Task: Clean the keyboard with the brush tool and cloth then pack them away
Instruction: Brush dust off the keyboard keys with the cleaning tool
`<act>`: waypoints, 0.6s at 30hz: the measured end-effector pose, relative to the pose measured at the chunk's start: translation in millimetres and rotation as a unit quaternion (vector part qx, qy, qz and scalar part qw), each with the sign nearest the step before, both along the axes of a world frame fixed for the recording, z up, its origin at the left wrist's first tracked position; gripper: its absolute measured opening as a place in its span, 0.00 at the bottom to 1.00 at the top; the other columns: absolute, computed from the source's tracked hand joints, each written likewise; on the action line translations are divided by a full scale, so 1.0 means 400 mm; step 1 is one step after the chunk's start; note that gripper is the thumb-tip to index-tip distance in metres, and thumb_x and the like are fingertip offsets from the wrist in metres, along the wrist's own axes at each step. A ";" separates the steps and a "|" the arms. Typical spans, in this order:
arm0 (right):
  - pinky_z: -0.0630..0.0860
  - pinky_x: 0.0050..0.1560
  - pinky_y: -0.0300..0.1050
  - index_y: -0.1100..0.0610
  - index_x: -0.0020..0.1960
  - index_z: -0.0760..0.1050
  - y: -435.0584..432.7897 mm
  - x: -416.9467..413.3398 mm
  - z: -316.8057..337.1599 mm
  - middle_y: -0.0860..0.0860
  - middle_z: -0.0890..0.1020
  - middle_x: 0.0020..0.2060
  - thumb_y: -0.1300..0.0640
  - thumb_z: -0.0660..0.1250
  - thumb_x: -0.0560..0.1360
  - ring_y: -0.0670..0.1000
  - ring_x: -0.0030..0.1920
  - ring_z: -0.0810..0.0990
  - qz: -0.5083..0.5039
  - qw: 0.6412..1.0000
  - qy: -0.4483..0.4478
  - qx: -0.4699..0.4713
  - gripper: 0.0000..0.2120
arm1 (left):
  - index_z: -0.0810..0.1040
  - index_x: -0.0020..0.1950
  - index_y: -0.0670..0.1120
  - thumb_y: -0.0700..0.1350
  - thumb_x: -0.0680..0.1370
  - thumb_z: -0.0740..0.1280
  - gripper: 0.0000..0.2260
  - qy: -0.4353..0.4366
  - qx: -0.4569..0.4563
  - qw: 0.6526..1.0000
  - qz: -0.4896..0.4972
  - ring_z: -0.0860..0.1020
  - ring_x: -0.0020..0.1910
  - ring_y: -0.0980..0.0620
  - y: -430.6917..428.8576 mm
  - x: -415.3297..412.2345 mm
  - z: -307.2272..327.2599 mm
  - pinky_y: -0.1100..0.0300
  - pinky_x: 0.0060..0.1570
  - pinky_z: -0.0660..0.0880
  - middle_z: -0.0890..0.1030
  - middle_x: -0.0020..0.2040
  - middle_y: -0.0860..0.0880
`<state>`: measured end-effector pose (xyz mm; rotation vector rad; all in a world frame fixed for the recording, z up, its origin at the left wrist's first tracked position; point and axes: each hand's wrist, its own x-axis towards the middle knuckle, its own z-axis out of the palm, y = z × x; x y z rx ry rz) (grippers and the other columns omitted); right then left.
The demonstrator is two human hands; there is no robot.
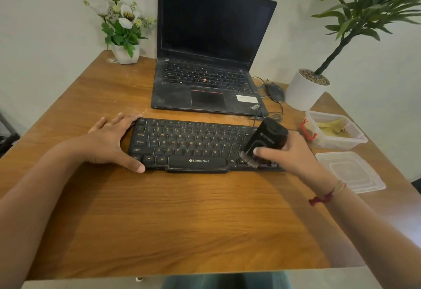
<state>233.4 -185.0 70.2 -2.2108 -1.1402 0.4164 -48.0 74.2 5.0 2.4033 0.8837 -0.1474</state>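
On the wooden table (182, 220), near its middle, lies the black keyboard (196, 143), with its long side towards the person. The left hand (111, 140) holds the keyboard's left end: the thumb is on the near edge and the fingers (118, 120) reach to the far corner, so the end is held between them. The right hand (289, 152) grips the black brush tool (266, 138), fingers and thumb closed round its body. The tool is tilted, and its bristles (249, 160) touch the keys at the near right part of the keyboard. To the right stands a clear container (341, 143) with a yellowish cloth (332, 125) inside. Its lid (355, 172) lies flat just beside it, nearer to the person. Behind the keyboard is an open laptop (205, 38) with a dark screen.
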 end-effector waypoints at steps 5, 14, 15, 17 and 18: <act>0.80 0.47 0.50 0.58 0.44 0.78 -0.007 0.003 0.000 0.55 0.84 0.40 0.57 0.76 0.67 0.52 0.43 0.82 -0.017 0.999 -0.036 0.007 0.10 | 0.39 0.74 0.63 0.79 0.44 0.66 0.65 -0.007 0.000 1.000 -0.005 0.38 0.75 0.53 0.008 -0.002 -0.009 0.51 0.72 0.33 0.46 0.78 0.46; 0.76 0.38 0.39 0.60 0.45 0.78 0.001 0.031 0.018 0.54 0.83 0.38 0.55 0.75 0.68 0.50 0.41 0.81 -0.063 0.992 -0.111 -0.004 0.11 | 0.40 0.74 0.63 0.79 0.44 0.66 0.64 -0.014 -0.004 1.000 0.000 0.38 0.76 0.53 0.005 -0.003 -0.008 0.52 0.72 0.33 0.46 0.78 0.46; 0.76 0.39 0.38 0.59 0.45 0.78 0.001 0.009 0.010 0.53 0.83 0.39 0.55 0.75 0.68 0.49 0.41 0.81 -0.033 0.995 -0.090 -0.017 0.11 | 0.40 0.74 0.63 0.79 0.44 0.66 0.65 -0.012 -0.004 1.000 -0.001 0.38 0.76 0.53 0.007 -0.003 -0.010 0.51 0.72 0.33 0.46 0.78 0.46; 0.77 0.42 0.38 0.57 0.47 0.78 -0.002 -0.032 -0.003 0.50 0.83 0.40 0.57 0.77 0.67 0.46 0.43 0.81 0.021 0.999 -0.015 -0.033 0.11 | 0.39 0.74 0.64 0.79 0.44 0.66 0.65 -0.009 -0.005 1.000 0.000 0.37 0.76 0.52 0.007 -0.003 -0.008 0.51 0.72 0.33 0.46 0.78 0.46; 0.77 0.42 0.38 0.55 0.47 0.78 -0.003 -0.037 -0.003 0.49 0.84 0.41 0.57 0.77 0.67 0.46 0.43 0.81 0.028 0.999 0.018 -0.027 0.11 | 0.39 0.74 0.63 0.79 0.43 0.66 0.65 -0.008 -0.005 1.000 0.001 0.37 0.76 0.52 0.004 -0.001 -0.004 0.51 0.72 0.33 0.46 0.78 0.46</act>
